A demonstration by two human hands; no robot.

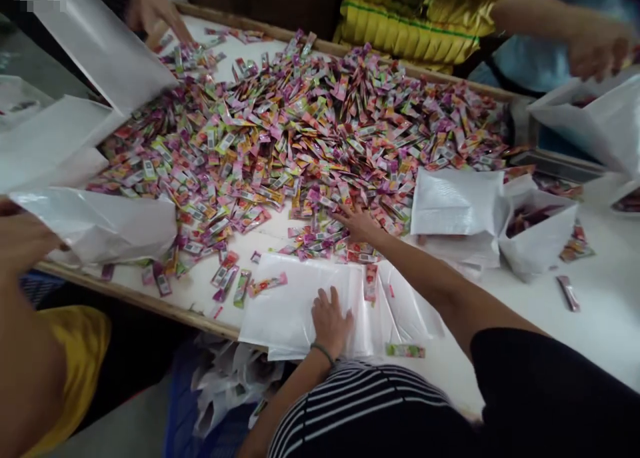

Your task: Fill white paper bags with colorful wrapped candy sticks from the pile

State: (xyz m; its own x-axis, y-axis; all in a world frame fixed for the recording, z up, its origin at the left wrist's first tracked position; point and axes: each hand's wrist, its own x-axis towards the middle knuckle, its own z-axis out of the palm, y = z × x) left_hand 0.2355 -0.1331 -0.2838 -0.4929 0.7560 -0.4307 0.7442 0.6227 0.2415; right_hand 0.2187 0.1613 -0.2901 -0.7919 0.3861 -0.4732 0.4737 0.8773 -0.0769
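A large heap of small colourful stick sachets [310, 131], mostly pink, purple and green, spreads over the white table. My left hand [331, 321] lies on a stack of flat white plastic bags [285, 305] at the near edge, fingers apart, holding nothing. Farther out, my right hand [357, 223] touches the near side of the heap with its fingers stretched out; its fingertips rest among the sachets. A pink sachet [269, 283] and a red one [371, 283] lie on the bags, and a green sachet [405, 351] is by my body.
Filled white bags [537, 228] stand to the right of my right arm. Co-workers' hands [155, 8] are around the table, and one at left holds a white bag [115, 225]. Yellow bundled packs [410, 28] sit behind the wooden rim. A blue crate [183, 391] is below.
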